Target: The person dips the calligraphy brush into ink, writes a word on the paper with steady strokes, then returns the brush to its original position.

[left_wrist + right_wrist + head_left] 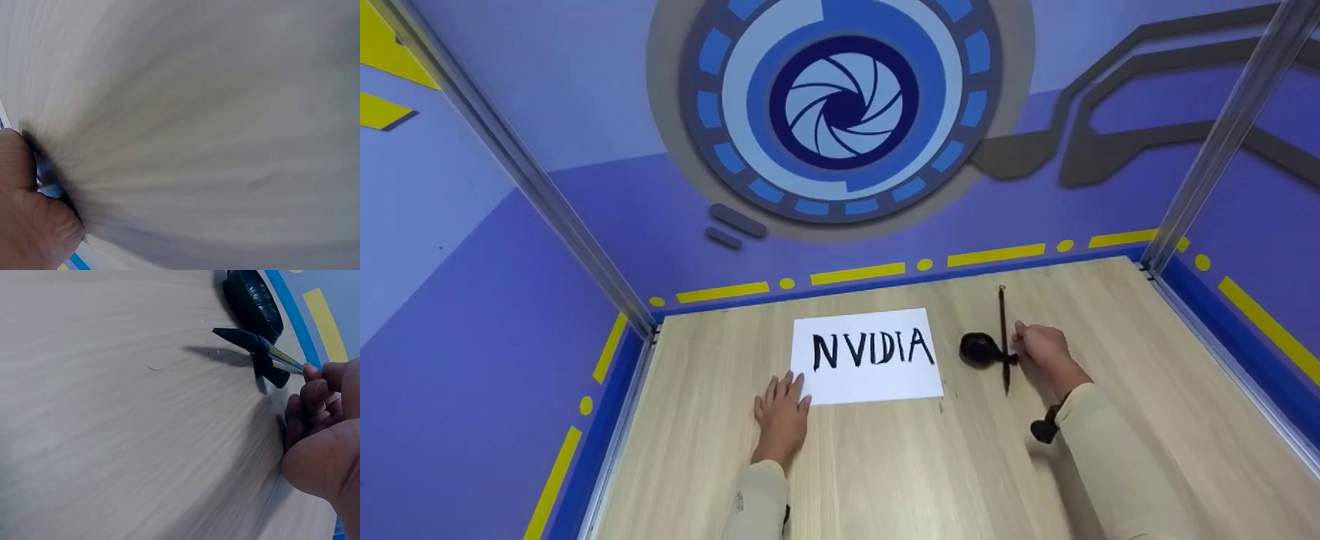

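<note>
A white paper sheet (868,386) lies on the table with "NVIDIA" lettered on it in black. My left hand (781,421) rests flat on the table, its fingertips at the paper's lower left corner; the left wrist view catches only part of this hand (34,208). Right of the paper, a dark writing brush (1003,319) lies across the short handle of a round black dish (978,349). Beside the brush is my right hand (1044,352), fingers loosely curled. From the right wrist, the brush's dark tip (239,338) points away from the fingertips; a small gap shows in the head view.
The wooden table (885,465) meets a blue and purple printed wall (607,217) at the back. Metal posts (1222,127) stand at the corners. Small dark marks (941,409) dot the wood near the paper. A black wrist device (1043,430) hangs under the right sleeve.
</note>
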The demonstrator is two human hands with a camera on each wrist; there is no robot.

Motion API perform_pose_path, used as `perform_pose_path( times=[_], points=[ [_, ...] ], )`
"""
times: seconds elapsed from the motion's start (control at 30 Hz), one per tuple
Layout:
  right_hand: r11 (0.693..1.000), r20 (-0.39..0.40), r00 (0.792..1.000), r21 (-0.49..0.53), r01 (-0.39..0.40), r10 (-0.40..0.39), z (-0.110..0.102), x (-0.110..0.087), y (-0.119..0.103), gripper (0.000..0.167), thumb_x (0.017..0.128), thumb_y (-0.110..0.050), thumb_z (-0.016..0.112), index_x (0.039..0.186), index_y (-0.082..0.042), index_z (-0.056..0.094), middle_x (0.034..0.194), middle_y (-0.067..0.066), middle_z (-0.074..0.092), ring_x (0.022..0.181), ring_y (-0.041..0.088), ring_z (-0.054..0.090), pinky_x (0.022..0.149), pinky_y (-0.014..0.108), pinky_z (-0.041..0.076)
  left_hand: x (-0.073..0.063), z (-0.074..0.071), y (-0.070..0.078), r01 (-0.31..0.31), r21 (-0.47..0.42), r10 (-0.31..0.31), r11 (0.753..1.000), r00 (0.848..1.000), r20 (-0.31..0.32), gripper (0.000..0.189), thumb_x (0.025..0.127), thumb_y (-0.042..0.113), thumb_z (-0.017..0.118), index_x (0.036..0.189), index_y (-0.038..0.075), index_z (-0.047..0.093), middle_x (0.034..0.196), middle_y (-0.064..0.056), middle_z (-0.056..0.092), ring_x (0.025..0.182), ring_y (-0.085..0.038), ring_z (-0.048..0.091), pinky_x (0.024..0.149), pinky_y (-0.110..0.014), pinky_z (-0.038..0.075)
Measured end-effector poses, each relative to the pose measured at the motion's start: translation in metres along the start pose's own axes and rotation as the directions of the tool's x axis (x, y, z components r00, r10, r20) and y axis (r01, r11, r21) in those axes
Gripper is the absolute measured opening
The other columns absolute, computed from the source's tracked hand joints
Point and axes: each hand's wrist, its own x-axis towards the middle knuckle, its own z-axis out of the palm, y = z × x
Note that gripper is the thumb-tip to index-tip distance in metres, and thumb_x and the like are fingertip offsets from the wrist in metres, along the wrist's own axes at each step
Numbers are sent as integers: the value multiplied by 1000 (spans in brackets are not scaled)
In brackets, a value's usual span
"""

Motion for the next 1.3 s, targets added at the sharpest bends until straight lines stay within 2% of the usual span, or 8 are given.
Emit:
perform_pose_path(
  times=[0.13,0.23,0.43,0.67,0.83,0.93,1.07,1.3],
  points=[
    [996,-42,998,75,-45,49,-1,0,-7,31,111,-28,52,106,-4,70,74,-12,67,72,6,59,73,26,52,-3,-6,-3,21,24,-21,999,1000,13,53,113,32,51,163,14,45,174,-13,37,165,-45,22,129,-77,9],
    [994,-71,995,78,-71,77,-2,-2,-12,37,111,-30,51,124,1,67,77,-13,69,74,4,61,76,26,53,-7,-10,-7,31,38,-31,999,1000,5,54,113,33,51,163,14,45,174,-14,38,164,-45,23,129,-78,10],
    [1000,-73,997,-22,3,-4,2,-17,-24,38,112,-34,51,122,-2,68,80,-11,69,79,6,62,80,27,55,-13,-10,-11,87,11,-87,996,996,-13,58,114,35,51,166,13,38,175,-15,35,165,-44,23,131,-75,9],
    [964,-139,960,-150,221,-242,23,-57,-50,37,111,-39,56,110,-5,72,88,-3,73,91,14,69,78,21,52,-17,-15,0,52,-214,-75,975,992,-100,50,115,25,46,160,3,47,170,-23,41,162,-46,31,134,-67,15],
    [876,-54,919,-328,354,-391,42,-87,-59,42,110,-38,59,127,-2,72,123,18,76,118,33,70,95,38,58,-26,-21,17,42,-256,-79,966,988,-136,48,114,26,49,157,4,51,168,-24,43,160,-46,35,132,-63,26],
    [779,42,874,-433,453,-484,56,-100,-60,48,108,-33,62,142,2,63,143,28,66,134,46,62,112,58,51,-32,-26,28,27,-191,-61,981,983,-171,50,113,29,52,157,6,52,167,-23,45,160,-47,35,132,-66,23],
    [643,124,822,-562,520,-556,79,-113,-60,62,103,-31,68,154,1,53,158,32,52,149,52,47,123,69,37,-37,-32,41,23,-107,-44,994,979,-199,58,111,34,56,162,10,45,170,-19,42,162,-47,30,133,-69,18],
    [560,192,821,-648,517,-537,113,-122,-59,81,101,-49,66,165,-7,39,172,28,33,162,50,27,130,73,20,-39,-38,51,19,-53,-31,998,972,-231,67,109,41,58,167,15,36,175,-16,36,165,-47,23,132,-72,15]
  ],
)
